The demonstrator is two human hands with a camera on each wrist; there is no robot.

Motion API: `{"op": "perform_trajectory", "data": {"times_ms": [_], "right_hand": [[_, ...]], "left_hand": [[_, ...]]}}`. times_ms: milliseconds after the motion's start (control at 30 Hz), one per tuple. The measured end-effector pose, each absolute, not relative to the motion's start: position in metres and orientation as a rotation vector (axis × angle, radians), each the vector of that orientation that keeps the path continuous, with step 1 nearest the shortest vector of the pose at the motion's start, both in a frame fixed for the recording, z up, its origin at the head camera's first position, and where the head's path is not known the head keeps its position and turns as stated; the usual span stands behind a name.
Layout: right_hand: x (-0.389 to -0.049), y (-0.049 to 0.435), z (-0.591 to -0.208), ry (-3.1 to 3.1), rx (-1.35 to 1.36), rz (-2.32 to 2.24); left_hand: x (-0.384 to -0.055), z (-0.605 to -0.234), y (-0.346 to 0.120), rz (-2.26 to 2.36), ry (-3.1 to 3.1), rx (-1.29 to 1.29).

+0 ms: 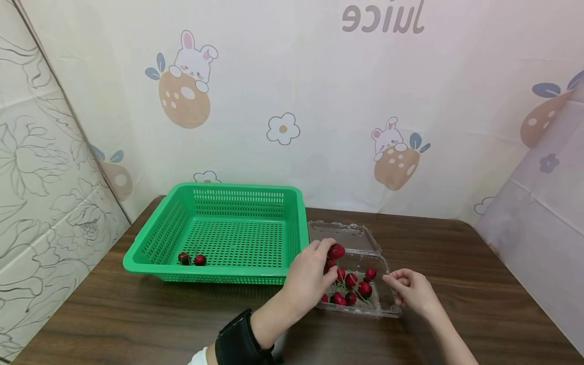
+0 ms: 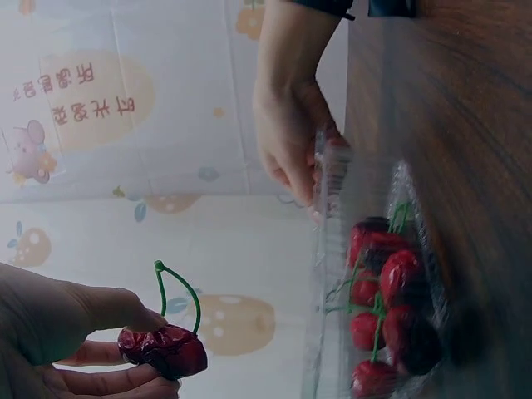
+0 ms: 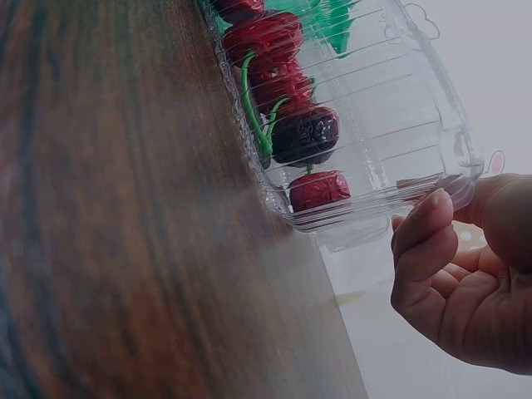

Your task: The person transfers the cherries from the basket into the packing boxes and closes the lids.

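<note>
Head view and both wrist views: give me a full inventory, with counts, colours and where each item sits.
Basket: one, green, left on the table
Basket cherries: at least two, dark red, near front side
Container: one, clear, right of the basket
Lid: one, clear, open behind the container
Container cherries: several overlapping, red, green stems, inside it
Held fruit: at least one cherry, dark red, green stem, in left fingers
Table: one, dark brown, under everything
Printed sheets: at least two, pale, behind the table and at its left
Wristband: at least one, black, left wrist
Sleeve: one, white, left forearm
Left hand: one, bare, above the container
Right hand: one, bare, gripping the container's right edge
</note>
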State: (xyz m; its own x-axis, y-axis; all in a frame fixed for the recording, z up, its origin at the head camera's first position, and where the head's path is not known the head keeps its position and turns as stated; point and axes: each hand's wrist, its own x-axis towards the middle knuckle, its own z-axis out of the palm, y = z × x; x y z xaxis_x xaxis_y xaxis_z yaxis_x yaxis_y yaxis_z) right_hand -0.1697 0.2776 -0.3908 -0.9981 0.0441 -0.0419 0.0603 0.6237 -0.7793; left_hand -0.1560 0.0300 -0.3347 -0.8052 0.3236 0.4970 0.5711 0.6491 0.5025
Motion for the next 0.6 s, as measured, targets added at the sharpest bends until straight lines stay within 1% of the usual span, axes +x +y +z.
{"op": "perform_trajectory", "data": {"times_ms": [333, 600], "right_hand": [[-0.169, 0.278, -0.391, 2.822, 0.089, -1.345], [-0.17, 0.278, -0.391, 2.822, 0.091, -1.346]], "left_hand": [[-0.159, -0.351, 0.042, -0.84, -2.548, -0.73], [-0.164, -0.359, 0.049, -0.661, -2.635, -0.701]]}}
